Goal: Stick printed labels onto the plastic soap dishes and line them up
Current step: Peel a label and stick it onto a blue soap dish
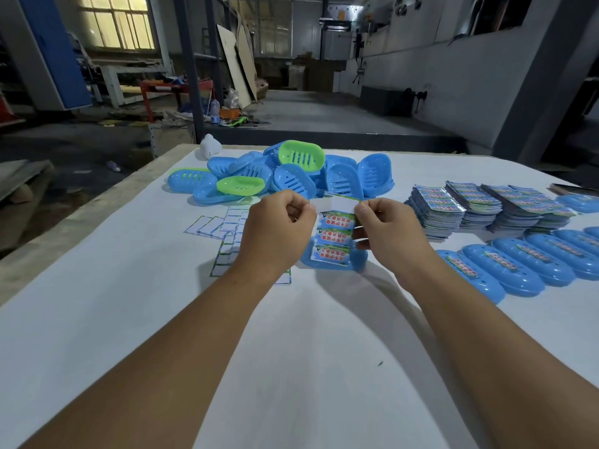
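Note:
A label sheet with blue printed stickers hangs between my hands above the table. My left hand pinches its upper left edge. My right hand pinches the right side, where a white strip is bent back at the top. Under the sheet a blue soap dish lies upside down on the table. A row of blue labelled dishes runs along the right. A pile of blue and green unlabelled dishes lies at the far middle.
Stacks of printed label sheets stand at the right. Used white backing sheets are scattered left of my hands. A white object sits at the far table edge. The white table ends at the left in a bare wooden strip.

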Demonstrator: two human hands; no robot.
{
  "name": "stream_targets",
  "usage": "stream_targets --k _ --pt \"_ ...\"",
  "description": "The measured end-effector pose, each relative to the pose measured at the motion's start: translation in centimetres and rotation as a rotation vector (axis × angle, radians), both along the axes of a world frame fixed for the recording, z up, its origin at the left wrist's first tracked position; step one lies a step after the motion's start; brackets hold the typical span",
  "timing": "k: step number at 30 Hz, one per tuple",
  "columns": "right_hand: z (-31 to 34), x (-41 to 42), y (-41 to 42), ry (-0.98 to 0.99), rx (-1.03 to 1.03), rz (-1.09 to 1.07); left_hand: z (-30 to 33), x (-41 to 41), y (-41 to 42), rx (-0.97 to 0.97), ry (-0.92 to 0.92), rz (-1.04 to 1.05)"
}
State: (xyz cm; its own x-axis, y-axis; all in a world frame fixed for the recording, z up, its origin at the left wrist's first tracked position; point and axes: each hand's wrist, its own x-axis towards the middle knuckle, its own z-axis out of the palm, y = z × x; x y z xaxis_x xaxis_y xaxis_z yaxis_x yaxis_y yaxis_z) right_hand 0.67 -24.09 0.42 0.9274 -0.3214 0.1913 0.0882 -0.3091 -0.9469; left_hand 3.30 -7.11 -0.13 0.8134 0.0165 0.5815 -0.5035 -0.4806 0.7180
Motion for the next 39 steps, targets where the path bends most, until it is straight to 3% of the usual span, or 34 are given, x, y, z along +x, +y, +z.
stream_targets --k 6,11,15,19,25,31,35,39 --pt "-0.2 0.1 -1.0 -0.074 -0.353 -0.155 0.4 0.0 0.6 0.025 0.034 0.086" --pt "-0.5 0.1 -0.9 -0.002 -0.41 -0.194 0.6 -0.1 0.7 0.094 0.028 0.164" --pt "0.0 -0.1 -1.4 -0.016 -0.457 -0.226 1.1 0.4 1.6 0.024 0.049 0.212" --pt "0.3 -0.7 0.2 -0.012 -0.315 -0.026 1.5 0.7 2.5 -0.006 -0.039 0.246" --pt "0.0 -1.8 4.3 0.09 -0.063 0.292 1.6 0.2 3.0 0.236 -0.377 0.284" --pt "1.2 -1.5 1.3 0.144 0.097 0.105 1.7 0.2 4.0 0.377 -0.501 0.245" --pt "1.9 -1.5 -1.1 0.321 0.279 0.237 1.8 -0.1 3.7 0.433 -0.555 0.217" --pt "2.0 -1.6 -1.4 0.377 0.213 0.351 1.8 -0.2 3.6 0.458 -0.596 0.21"
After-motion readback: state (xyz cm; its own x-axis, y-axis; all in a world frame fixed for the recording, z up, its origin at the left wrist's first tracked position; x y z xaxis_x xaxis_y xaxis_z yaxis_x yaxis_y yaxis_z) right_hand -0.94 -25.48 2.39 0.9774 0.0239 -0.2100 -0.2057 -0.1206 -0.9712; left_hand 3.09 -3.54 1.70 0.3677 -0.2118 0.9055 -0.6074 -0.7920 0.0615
